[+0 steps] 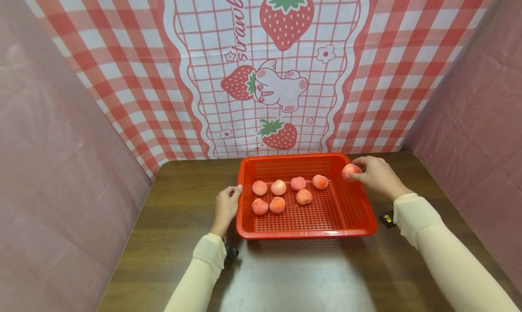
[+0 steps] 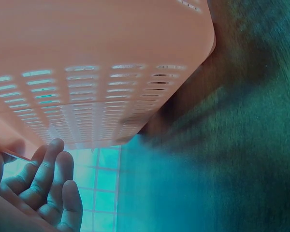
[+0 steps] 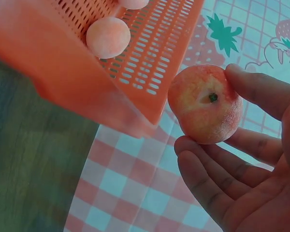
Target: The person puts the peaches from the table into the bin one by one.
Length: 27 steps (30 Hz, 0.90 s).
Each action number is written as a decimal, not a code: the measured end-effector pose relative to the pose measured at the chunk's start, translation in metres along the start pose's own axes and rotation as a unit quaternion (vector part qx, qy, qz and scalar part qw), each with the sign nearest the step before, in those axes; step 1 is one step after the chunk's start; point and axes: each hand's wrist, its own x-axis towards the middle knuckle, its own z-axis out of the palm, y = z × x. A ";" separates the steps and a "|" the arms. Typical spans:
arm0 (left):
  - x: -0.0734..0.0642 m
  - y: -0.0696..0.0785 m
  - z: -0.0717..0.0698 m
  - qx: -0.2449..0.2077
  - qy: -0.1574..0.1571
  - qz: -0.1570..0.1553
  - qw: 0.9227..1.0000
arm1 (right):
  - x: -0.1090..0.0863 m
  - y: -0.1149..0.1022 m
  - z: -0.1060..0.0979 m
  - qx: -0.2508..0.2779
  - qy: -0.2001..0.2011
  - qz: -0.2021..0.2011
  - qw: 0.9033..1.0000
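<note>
A red plastic basket (image 1: 306, 234) with slotted walls stands on the table, several peaches (image 1: 278, 188) lying on its floor, mostly toward the left and back. At the basket's left side my left hand (image 1: 227, 208) holds the rim, thumb at the top edge and fingers against the outside. The left wrist view shows those fingers (image 2: 54, 179) bent under the rim. Over the back right corner, my right hand (image 1: 377, 174) pinches one peach (image 3: 205, 104) between thumb and fingers. Its stem end, with a small dark green bit, faces the right wrist camera.
The brown wooden table (image 1: 163, 239) extends on both sides of the basket and in front of it. Behind rises a strawberry-print checked cloth (image 1: 261, 112). Pink cloth walls (image 1: 61, 189) close in the left and right sides.
</note>
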 end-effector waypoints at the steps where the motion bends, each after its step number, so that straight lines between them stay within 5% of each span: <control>1: 0.000 0.000 0.000 0.001 0.000 0.000 1.000 | 0.001 -0.001 0.001 0.002 -0.004 0.002 1.000; 27: 0.000 -0.002 0.001 0.001 0.006 0.000 1.000 | 0.023 -0.021 0.029 -0.039 -0.040 -0.021 0.998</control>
